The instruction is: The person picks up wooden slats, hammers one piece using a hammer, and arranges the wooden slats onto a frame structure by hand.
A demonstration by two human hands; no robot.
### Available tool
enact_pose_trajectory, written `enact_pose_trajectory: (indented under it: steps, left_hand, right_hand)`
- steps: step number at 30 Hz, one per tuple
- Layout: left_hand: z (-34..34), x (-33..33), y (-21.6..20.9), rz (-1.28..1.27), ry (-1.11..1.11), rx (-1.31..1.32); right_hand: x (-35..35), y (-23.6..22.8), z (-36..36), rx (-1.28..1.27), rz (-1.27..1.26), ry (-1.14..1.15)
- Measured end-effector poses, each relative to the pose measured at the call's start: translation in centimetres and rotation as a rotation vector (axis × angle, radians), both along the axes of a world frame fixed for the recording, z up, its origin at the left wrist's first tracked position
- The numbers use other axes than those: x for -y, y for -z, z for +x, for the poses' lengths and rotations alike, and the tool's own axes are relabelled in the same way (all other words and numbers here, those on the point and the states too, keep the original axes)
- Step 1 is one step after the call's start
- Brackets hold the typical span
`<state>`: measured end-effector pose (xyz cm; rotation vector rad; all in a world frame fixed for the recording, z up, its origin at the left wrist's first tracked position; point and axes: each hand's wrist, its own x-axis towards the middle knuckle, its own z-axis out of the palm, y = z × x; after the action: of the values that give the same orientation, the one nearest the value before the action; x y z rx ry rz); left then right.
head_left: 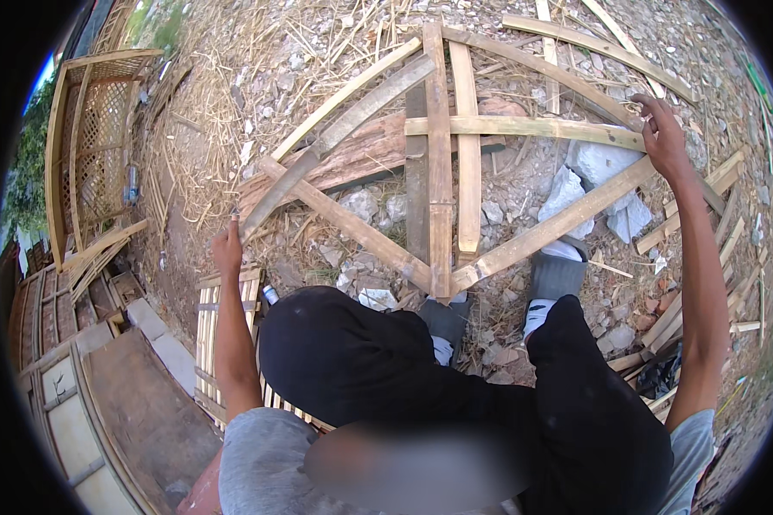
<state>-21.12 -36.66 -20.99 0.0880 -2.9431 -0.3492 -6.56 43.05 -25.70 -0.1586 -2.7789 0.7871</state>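
Observation:
A frame of crossed wooden slats (439,172) lies on the rubble in front of my feet. Its lower slats meet in a point between my shoes, and others fan out to both sides. My right hand (663,142) has its bent fingers around the right corner, where several slat ends meet. Far to the left, my left hand (227,247) is closed with one finger or thumb pointing up. It is beside the lower end of a grey slat (276,194); whether it grips that slat or a small thing is unclear.
Under the frame lie a rough plank (365,153) and pale stone blocks (565,202). A slatted panel (206,343) is by my left arm, and a lattice panel (99,142) stands at far left. Loose slats (726,202) lie at right.

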Motion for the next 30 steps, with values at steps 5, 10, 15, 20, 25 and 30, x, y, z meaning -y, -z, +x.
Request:
enact_pose_trajectory:
  steps: [5, 10, 15, 20, 25, 30]
  left_hand:
    - [-1.2, -1.3, -0.5, -0.012, 0.010, 0.171]
    - [-0.4, -2.4, -0.1, 0.162, -0.005, 0.162]
    - [-0.1, -1.2, 1.4, 0.223, 0.017, 0.080]
    - [-0.2, -3.2, 1.2, 0.231, 0.021, 0.099]
    - [-0.6, -3.4, 1.0, 0.254, 0.013, 0.085]
    - [-1.8, -4.4, 2.0, 0.190, 0.069, 0.042]
  right_hand:
    - [4.4, -3.1, -0.7, 0.026, -1.161, 0.272]
    - [7.8, -3.9, 1.8, -0.318, -2.159, -0.242]
    - [11.2, -6.5, 2.8, -0.313, -2.378, -0.412]
    - [10.2, -4.6, 2.8, -0.272, -2.285, -0.288]
    - [13.9, -2.4, 0.2, 0.090, -0.924, 0.154]
    - [17.2, 1.9, -1.7, 0.077, 0.215, -0.038]
